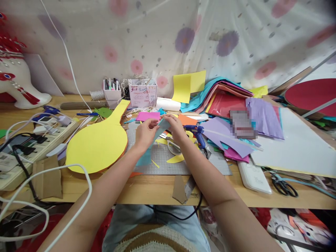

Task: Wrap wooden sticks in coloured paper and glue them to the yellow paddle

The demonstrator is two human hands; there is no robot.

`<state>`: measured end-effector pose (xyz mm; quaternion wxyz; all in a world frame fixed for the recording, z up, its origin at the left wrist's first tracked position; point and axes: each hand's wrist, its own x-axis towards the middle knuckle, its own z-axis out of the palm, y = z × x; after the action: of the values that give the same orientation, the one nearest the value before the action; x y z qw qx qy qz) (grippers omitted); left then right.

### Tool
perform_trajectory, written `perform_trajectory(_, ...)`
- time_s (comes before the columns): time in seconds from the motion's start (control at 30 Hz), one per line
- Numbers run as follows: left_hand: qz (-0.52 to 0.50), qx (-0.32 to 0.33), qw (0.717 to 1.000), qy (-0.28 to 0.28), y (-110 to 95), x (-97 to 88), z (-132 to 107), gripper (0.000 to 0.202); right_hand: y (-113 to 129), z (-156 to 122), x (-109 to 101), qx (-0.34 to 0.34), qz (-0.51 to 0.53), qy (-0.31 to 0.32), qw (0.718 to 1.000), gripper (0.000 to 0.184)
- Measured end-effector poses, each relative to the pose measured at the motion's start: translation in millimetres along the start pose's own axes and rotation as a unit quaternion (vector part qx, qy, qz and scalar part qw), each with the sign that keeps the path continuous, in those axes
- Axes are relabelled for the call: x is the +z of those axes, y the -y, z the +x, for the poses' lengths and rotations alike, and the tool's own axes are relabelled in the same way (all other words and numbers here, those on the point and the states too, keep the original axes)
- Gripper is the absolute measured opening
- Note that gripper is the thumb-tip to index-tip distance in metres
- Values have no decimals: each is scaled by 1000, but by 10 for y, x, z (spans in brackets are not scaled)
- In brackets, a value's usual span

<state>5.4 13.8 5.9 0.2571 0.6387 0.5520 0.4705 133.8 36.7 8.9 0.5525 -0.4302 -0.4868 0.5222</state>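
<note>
My left hand (145, 133) and my right hand (175, 126) meet above a grey cutting mat (168, 161). Both pinch a strip of blue-grey paper (160, 127), held slanted between them, its lower end reaching down toward the mat. Under the hands lie yellow paper scraps (175, 159) and a roll of tape (173, 147). A blue glue gun (197, 134) lies just right of my right hand. A large yellow paddle-shaped cutout (98, 145) lies to the left of my left hand.
A power strip with plugs and white cables (28, 143) fills the left side. Stacked coloured paper sheets (231, 105), a white board (294, 147) and black scissors (283, 185) lie right. Pen holders (112, 91) and a small box (143, 92) stand at the back.
</note>
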Motion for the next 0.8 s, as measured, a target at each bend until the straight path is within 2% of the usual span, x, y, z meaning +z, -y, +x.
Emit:
perform_trajectory(0.17,43,-19,999,23,-45,-67,32,28,-9,18,-20,-82,-94,-12,992,22)
perform_trajectory(0.37,41,-55,995,66,-23,-94,81,34,-98,54,-35,-48,-94,-12,994,29)
perform_trajectory(0.57,35,-74,991,105,83,-162,114,31,-75,70,-60,-68,-107,-13,992,31)
perform_trajectory(0.67,-28,-97,988,113,92,-194,117,35,-47,58,-84,-56,-121,22,991,38)
perform_trajectory(0.8,-109,-144,973,146,66,-230,124,37,-29,33,-137,-62,-93,119,987,35)
